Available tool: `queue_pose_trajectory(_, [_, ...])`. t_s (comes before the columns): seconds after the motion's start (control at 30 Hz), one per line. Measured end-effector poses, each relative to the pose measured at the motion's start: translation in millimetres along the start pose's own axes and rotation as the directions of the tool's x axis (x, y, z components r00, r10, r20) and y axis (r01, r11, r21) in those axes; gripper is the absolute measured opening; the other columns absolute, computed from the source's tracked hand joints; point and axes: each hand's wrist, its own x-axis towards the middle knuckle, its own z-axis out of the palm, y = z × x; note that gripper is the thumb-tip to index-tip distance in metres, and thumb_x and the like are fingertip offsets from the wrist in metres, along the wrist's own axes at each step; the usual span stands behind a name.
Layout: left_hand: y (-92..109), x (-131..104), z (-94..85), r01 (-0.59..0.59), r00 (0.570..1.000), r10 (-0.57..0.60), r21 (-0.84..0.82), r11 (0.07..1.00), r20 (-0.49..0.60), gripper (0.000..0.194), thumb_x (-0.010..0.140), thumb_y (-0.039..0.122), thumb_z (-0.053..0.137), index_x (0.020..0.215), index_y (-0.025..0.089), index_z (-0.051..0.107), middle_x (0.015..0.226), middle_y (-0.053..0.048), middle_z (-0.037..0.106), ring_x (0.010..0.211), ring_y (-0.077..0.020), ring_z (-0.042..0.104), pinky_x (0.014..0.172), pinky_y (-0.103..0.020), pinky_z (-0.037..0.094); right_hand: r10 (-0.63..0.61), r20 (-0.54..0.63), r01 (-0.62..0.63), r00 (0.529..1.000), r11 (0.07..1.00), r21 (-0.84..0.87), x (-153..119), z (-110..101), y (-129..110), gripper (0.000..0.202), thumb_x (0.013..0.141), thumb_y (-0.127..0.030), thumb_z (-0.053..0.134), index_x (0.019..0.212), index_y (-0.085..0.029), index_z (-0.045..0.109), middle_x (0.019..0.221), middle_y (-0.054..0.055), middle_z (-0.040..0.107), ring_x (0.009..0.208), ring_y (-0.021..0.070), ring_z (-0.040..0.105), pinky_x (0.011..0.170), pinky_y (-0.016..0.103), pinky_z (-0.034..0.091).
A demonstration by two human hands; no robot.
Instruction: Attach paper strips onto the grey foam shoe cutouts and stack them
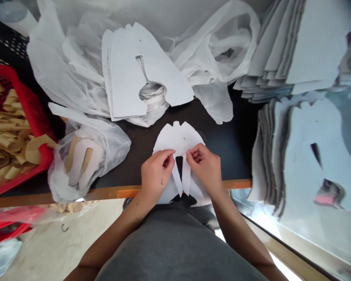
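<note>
A white cut-out sheet (179, 134) with a notched top lies at the table's front edge, its lower part hanging over toward my lap. Its middle has a narrow dark slot with a pointed strip on either side. My left hand (158, 169) pinches the sheet just left of the slot's top, fingers closed. On the right of the slot, my right hand (204, 164) pinches the sheet in the same way. Beyond them, a stack of similar white sheets (125, 78) with a keyhole-shaped opening rests on plastic bags.
A red basket (32, 113) of tan curled pieces stands at the left. Beside it sits a clear bag (114, 150) with U-shaped pieces. Stacks of white sheets (312, 50) fill the right side. Another plastic bag (199, 54) lies at the back.
</note>
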Motion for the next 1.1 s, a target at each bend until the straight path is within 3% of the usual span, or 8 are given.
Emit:
queue_pose_trajectory(0.47, [-3.8,-1.7,1.6,-0.047,0.999,0.047,0.041,0.998,-0.016,0.018,0.091,0.012,0.061,0.100,0.019,0.074,0.085,0.000,0.073,0.068,-0.0103,0.063,0.070,-0.021,0.047,-0.030,-0.022,0.029,0.999,0.998,-0.057,-0.3,1.9,0.0,0.016,0.086,-0.027,0.061,0.073,-0.021,0.055,0.060,-0.006,0.060,0.053,0.0088,0.057,0.059,0.022,0.042])
queue_pose_trajectory(0.67, [-1.3,-1.4,0.7,-0.053,0.999,0.053,0.099,0.994,0.011,0.021,0.091,0.012,0.058,0.100,0.020,0.076,0.077,0.000,0.069,0.066,-0.0113,0.061,0.069,-0.022,0.045,-0.018,0.032,0.022,0.999,0.994,-0.104,5.1,-0.3,-1.4,0.018,0.087,-0.030,0.061,0.074,-0.022,0.054,0.061,-0.005,0.061,0.055,0.0103,0.057,0.059,0.023,0.040])
queue_pose_trajectory(0.83, [-1.6,-1.3,2.1,-0.010,1.000,0.009,0.098,0.995,0.007,0.020,0.092,0.015,0.058,0.102,0.021,0.074,0.087,-0.001,0.072,0.069,-0.0118,0.062,0.071,-0.023,0.046,0.012,0.082,0.010,0.997,0.963,-0.270,15.9,0.1,-6.9,0.037,0.085,-0.047,0.069,0.068,-0.022,0.048,0.057,-0.003,0.057,0.052,0.0130,0.052,0.054,0.026,0.032])
queue_pose_trajectory(0.93, [-2.4,-0.9,2.9,0.040,0.999,-0.040,0.100,0.994,0.001,0.020,0.091,0.017,0.059,0.104,0.021,0.073,0.082,0.000,0.071,0.067,-0.0119,0.062,0.070,-0.024,0.046,0.037,0.098,0.008,0.994,0.907,-0.422,20.7,-2.7,-12.0,0.045,0.083,-0.053,0.071,0.064,-0.022,0.046,0.054,-0.003,0.052,0.049,0.0132,0.045,0.052,0.028,0.025])
queue_pose_trajectory(1.1, [-3.0,0.2,-0.3,0.101,0.994,-0.102,0.029,0.995,0.044,0.019,0.092,0.021,0.059,0.108,0.021,0.069,0.071,0.003,0.065,0.063,-0.0119,0.061,0.068,-0.024,0.045,0.057,0.156,0.020,0.986,0.890,-0.455,23.3,-10.3,-19.5,0.039,0.084,-0.053,0.071,0.068,-0.022,0.052,0.058,-0.002,0.055,0.051,0.0128,0.043,0.052,0.027,0.023])
